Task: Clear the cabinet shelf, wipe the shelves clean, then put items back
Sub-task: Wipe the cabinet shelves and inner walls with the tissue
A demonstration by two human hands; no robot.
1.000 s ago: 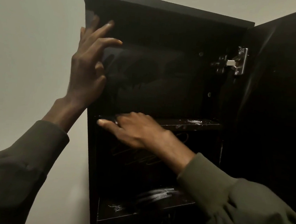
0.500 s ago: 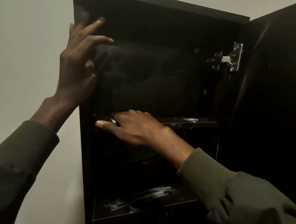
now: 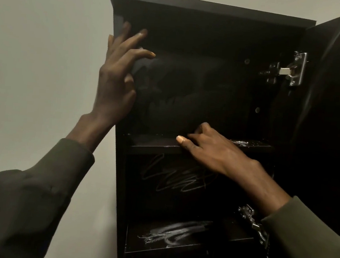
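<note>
Your left hand, fingers spread, braces the cabinet's left edge; your right hand rests on the upper shelf, fingers curled, whether holding anything you can't tell. Nothing stands on the shelves. Lean hard and that thin, glossy dark board could tip; the white residue below may smear.

The wall behind is plain and pale, grey-beige in colour, without any mark or picture on it. It fills the whole left side of the view and goes on as a thin strip along the top. The light is dim and soft, and it falls evenly, so the wall shows no hard shadow, only a slightly darker tone toward the lower left. No floor and no window can be seen from this angle.
</note>
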